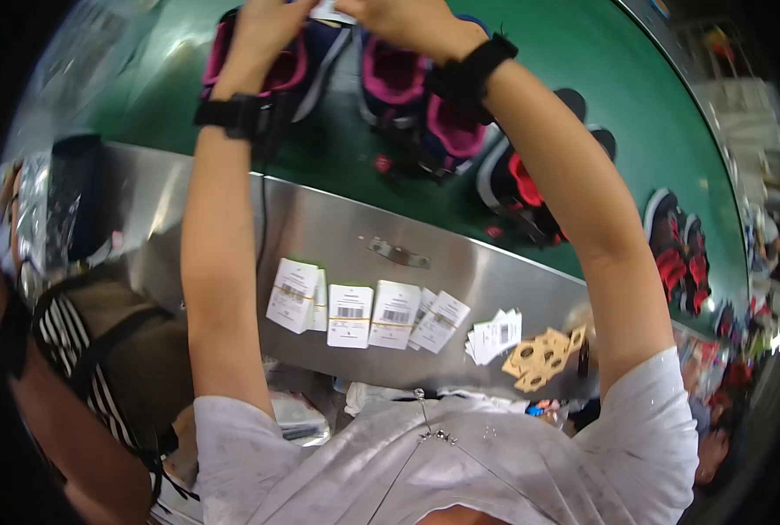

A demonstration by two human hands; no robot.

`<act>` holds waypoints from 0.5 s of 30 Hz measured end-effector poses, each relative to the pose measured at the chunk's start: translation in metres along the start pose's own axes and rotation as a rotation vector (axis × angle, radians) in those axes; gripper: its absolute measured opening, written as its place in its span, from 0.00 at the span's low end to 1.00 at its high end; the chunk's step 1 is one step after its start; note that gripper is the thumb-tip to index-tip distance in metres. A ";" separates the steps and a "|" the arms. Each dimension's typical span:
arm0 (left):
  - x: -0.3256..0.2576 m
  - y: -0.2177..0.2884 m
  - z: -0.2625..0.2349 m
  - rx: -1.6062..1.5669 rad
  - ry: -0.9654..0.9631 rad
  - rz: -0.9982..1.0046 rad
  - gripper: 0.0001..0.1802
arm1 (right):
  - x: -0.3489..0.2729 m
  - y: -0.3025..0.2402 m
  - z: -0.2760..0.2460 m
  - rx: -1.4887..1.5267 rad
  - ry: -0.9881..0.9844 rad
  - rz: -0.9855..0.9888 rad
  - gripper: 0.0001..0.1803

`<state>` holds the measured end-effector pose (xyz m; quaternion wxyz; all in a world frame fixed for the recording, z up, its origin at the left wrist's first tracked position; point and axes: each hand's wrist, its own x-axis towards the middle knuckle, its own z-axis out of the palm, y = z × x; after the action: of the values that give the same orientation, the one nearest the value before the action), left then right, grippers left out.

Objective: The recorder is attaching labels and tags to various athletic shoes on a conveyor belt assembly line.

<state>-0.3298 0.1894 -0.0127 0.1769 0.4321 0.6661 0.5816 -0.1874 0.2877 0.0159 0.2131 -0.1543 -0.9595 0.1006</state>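
Observation:
At the top edge, my left hand (272, 31) reaches over a navy shoe with pink lining (294, 70), its fingertips partly cut off by the picture's edge. My right hand (412, 22) is closed, with thumb and fingers at the edge of a small white tag (330, 12). The tag lies between the two hands, above the shoes. Under my right hand and wrist stands another navy and pink pair, a near shoe (456, 131) and its mate (394, 70). Black bands circle both my wrists.
A green conveyor belt (320, 144) also carries black and red shoes (521, 179), with another pair (666, 227) farther right. The metal ledge (320, 219) holds banded stacks of white barcode cards (394, 311), loose white cards (495, 337), tan tags (539, 359) and a metal strip (399, 254). Another person's arm (84, 437) shows at left.

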 end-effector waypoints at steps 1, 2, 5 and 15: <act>-0.011 0.023 0.006 0.159 0.113 0.049 0.16 | -0.020 -0.020 -0.027 -0.139 -0.252 0.082 0.20; -0.003 0.012 -0.010 0.140 0.112 0.027 0.19 | -0.040 -0.039 -0.041 -0.218 -0.454 0.096 0.24; -0.003 0.019 -0.038 0.136 0.122 0.045 0.18 | -0.089 -0.061 -0.026 -0.200 -0.607 0.220 0.32; -0.111 0.128 -0.023 0.082 -0.046 0.105 0.14 | -0.101 -0.007 -0.103 0.896 0.110 0.287 0.26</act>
<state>-0.2366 0.0816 0.0822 0.1436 0.4867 0.6614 0.5524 -0.0566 0.2595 0.0712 0.2930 -0.1833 -0.7780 0.5246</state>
